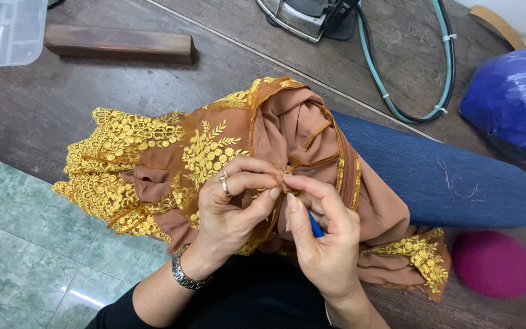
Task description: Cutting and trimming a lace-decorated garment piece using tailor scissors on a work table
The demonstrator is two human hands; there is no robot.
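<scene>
- My left hand (232, 204) pinches a small fold of the brown garment (293, 140) between thumb and forefinger, with a ring on one finger and a metal watch (184, 274) at the wrist.
- My right hand (324, 234) meets it fingertip to fingertip, nipping the same bit of cloth right beside my left thumb; a slim blue tool (316, 228) is tucked in against that palm, mostly hidden, so I cannot tell what kind it is.
- The garment lies bunched across my lap and over my knee in blue jeans (445, 176), spreading out beyond my left knuckles onto the dark wooden board.
- The gold lace trim (117, 158) fans out past my left hand; another patch shows just outside my right wrist.
- I judge the cloth light, soft and limp: it slumps into folds and would slide if let go, so a tight pinch close to the working spot suits it best.
- The lace looks open and snag-prone; I would hold the plain brown fabric or the corded edge rather than the embroidery.
- Well beyond my fingertips sit a wooden block (120, 44), an iron (302, 17) with its teal hose (445, 79), and a blue plastic bag (512, 100); a magenta felt pad (492, 263) lies outside my right hand.
</scene>
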